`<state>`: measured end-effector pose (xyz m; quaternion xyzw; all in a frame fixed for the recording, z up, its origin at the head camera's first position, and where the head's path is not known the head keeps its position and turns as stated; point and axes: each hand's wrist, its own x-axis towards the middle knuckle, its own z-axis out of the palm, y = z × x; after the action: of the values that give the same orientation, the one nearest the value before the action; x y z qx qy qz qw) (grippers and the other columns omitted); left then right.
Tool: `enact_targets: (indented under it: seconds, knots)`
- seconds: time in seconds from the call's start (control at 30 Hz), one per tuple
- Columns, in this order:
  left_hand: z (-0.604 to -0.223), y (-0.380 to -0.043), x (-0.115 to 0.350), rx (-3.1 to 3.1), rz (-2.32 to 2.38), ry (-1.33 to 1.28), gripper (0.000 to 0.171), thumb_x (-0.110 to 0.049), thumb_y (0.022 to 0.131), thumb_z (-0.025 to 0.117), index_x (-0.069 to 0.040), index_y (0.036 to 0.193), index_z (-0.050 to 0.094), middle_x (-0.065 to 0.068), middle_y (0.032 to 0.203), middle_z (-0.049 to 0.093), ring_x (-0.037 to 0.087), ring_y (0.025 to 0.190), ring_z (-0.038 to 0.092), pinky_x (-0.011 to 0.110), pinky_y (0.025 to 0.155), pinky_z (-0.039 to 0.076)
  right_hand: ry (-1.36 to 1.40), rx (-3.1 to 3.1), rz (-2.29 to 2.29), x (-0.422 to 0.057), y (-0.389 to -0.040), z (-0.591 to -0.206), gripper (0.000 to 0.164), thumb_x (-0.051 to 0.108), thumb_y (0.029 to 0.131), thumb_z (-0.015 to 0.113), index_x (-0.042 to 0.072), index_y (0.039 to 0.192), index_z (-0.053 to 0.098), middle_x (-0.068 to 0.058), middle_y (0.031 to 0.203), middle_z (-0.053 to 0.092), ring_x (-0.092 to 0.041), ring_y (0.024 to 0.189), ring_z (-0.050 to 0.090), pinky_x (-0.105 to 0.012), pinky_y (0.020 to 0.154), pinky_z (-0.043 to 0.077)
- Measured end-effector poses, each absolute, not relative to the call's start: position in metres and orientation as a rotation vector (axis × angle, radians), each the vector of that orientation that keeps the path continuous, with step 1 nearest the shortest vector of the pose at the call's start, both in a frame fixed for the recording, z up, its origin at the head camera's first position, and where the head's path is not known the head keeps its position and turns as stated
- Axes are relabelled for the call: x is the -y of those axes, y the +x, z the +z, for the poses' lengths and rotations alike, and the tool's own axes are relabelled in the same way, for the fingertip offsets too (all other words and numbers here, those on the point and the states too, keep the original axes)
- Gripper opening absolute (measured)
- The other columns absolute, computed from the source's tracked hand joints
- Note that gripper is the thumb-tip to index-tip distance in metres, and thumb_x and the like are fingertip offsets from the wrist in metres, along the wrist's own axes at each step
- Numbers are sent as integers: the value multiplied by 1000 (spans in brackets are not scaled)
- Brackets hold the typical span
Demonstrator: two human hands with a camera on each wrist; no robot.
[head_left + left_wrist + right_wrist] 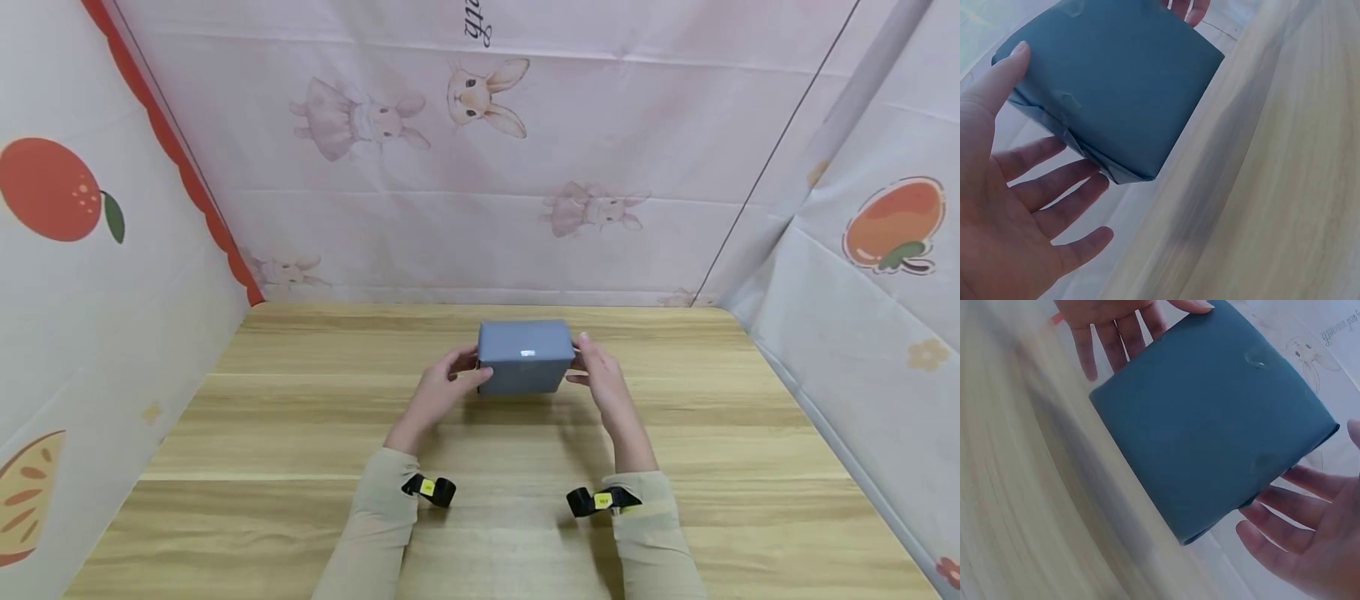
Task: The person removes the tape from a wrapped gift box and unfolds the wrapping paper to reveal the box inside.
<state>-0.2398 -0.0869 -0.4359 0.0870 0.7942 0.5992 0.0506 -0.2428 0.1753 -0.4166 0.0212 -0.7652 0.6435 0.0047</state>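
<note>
A box wrapped in blue-grey paper [523, 354] is near the far part of the wooden table, its shadow falling in front of it. My left hand [442, 387] grips its left end, with the thumb on the near face and the fingers at the folded end; the little finger stands clear in the left wrist view. At the other end, my right hand [606, 385] touches the box with loosely extended fingers, while its thumb stands apart from the corner in the right wrist view. Small shiny tape patches show on the paper. The box's underside is hidden.
The wood-grain table [300, 433] spreads around the box. A pale rabbit-printed cloth [480, 242] hangs behind it, with fruit-printed cloths [847, 333] at both sides. Black wrist cameras [431, 490] are strapped over both beige sleeves [378, 517].
</note>
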Motion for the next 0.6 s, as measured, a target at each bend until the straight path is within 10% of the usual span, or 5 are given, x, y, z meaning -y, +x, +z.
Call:
enact_targets:
  seconds: [0.33,0.6]
  knots:
    - [-439,-242,85,-2533,1858,180,54,-51,91,62,-15,131,56,10,124,64,24,116,60,43,102,47,275,2520,1948,-179,-242,-423,62,39,96,60,7,146,42,-19,144,50,-33,133,49,-50,109,40]
    - [-441,-243,82,-2560,1833,164,52,-53,91,61,-19,130,57,10,115,67,23,107,63,42,96,49,201,2494,1982,-176,-244,-425,59,36,96,61,7,144,45,-20,141,53,-33,128,54,-43,98,52]
